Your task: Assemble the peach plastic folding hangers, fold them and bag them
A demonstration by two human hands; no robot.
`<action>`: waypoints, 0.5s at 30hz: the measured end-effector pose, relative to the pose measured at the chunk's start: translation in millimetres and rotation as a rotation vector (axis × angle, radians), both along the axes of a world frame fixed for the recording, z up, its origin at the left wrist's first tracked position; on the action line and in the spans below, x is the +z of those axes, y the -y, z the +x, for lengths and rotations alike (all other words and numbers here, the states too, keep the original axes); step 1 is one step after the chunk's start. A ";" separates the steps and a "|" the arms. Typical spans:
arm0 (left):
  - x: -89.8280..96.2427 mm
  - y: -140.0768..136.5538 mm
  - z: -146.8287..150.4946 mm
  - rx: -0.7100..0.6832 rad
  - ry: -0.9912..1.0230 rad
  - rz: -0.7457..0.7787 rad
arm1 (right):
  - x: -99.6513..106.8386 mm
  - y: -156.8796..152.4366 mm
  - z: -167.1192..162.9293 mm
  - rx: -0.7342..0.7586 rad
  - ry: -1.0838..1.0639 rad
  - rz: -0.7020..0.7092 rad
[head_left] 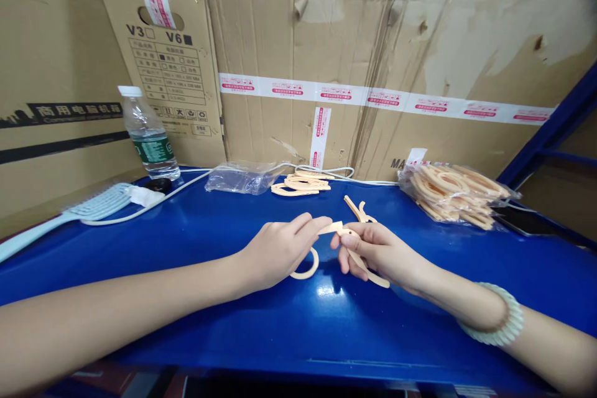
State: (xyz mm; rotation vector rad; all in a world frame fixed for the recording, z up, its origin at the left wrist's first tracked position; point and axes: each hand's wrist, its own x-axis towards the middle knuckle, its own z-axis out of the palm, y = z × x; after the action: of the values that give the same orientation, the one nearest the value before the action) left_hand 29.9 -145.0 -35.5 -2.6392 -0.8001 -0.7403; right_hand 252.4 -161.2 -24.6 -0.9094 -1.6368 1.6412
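Observation:
In front of me, above the blue table, both hands are closed on a beige plastic folding hanger (pixel 375 278). My left hand (pixel 278 250) pinches its left part, and a curved hook end shows below the fingers. My right hand (pixel 385 253) grips it near a small pivot hole, thumb on top, with a curved arm sticking out below. The fingers hide part of the hanger. Just behind my right hand lies another beige hanger piece (pixel 355 208). A small pile of beige hangers (pixel 303 183) rests farther back.
On the blue table (pixel 224 329), bagged hangers (pixel 454 189) lie at the right beside a dark phone (pixel 525 224). A clear plastic bag (pixel 240 179), white cable (pixel 186 191), water bottle (pixel 152 137) and light-blue hairbrush (pixel 88 204) are at back and left. Cardboard (pixel 298 31) walls the back.

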 end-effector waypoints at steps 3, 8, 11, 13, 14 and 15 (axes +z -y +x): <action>2.3 0.6 0.1 -0.064 -0.069 0.191 | 0.4 5.6 -3.2 0.064 0.027 -0.040; 3.8 -1.5 2.3 -0.054 -0.130 0.352 | 5.5 12.7 -6.6 0.084 0.086 -0.082; 4.9 -0.9 3.7 -0.042 -0.135 0.408 | 8.1 18.5 -8.7 0.032 0.192 0.033; 6.7 1.4 4.2 -0.049 -0.129 0.421 | 9.5 22.8 -9.6 -0.017 0.268 0.141; 7.8 2.9 4.4 -0.052 -0.124 0.417 | 10.2 24.6 -9.9 -0.034 0.299 0.183; 8.9 4.5 4.5 -0.054 -0.119 0.405 | 11.0 26.0 -9.9 -0.045 0.326 0.217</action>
State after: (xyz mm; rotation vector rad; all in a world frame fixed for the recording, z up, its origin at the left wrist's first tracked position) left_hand 34.4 -149.5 -26.6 -2.3193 -0.4874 -0.6697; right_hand 242.4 -187.2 -13.6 -1.1340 -1.9520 1.3028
